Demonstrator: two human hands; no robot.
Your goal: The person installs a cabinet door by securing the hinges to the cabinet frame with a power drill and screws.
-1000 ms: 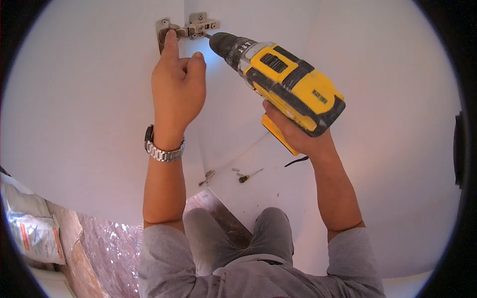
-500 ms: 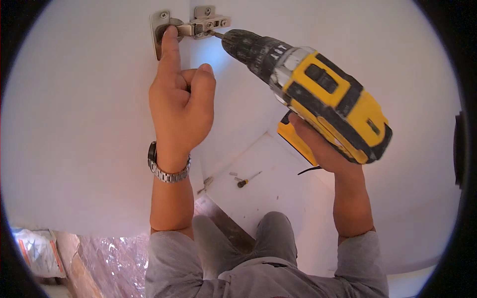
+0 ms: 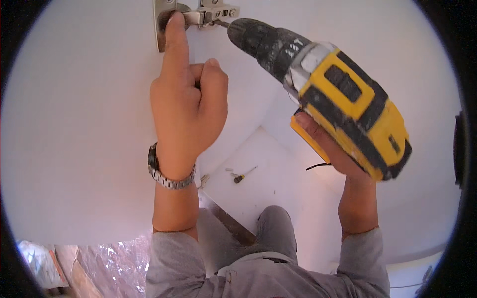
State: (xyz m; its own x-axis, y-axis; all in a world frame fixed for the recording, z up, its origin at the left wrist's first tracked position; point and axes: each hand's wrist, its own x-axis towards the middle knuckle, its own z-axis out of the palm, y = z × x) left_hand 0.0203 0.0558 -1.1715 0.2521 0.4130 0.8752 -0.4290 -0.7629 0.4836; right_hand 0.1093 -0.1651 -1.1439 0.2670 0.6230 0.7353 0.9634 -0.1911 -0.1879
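A metal cabinet hinge (image 3: 195,19) joins two white panels at the top of the view, partly cut off by the upper edge. My left hand (image 3: 186,107) presses its outstretched index finger on the hinge's cup, with the other fingers curled in and nothing visible in them. My right hand (image 3: 328,144) is wrapped around the handle of a yellow and black cordless drill (image 3: 348,92). The drill points up and left, and its thin bit (image 3: 221,23) meets the lower side of the hinge arm. Whether the bit sits in a screw is too small to tell.
On the white surface below lie a small screwdriver (image 3: 239,178) and some small bits. White panels rise at the left (image 3: 79,124) and right (image 3: 397,208). Clear plastic sheeting (image 3: 124,260) and a white bag (image 3: 42,265) are at the lower left.
The hinge, both hands and the drill sit differently in the picture: the hinge is higher, the drill a little lower and farther right. Finger and bit stay at the hinge.
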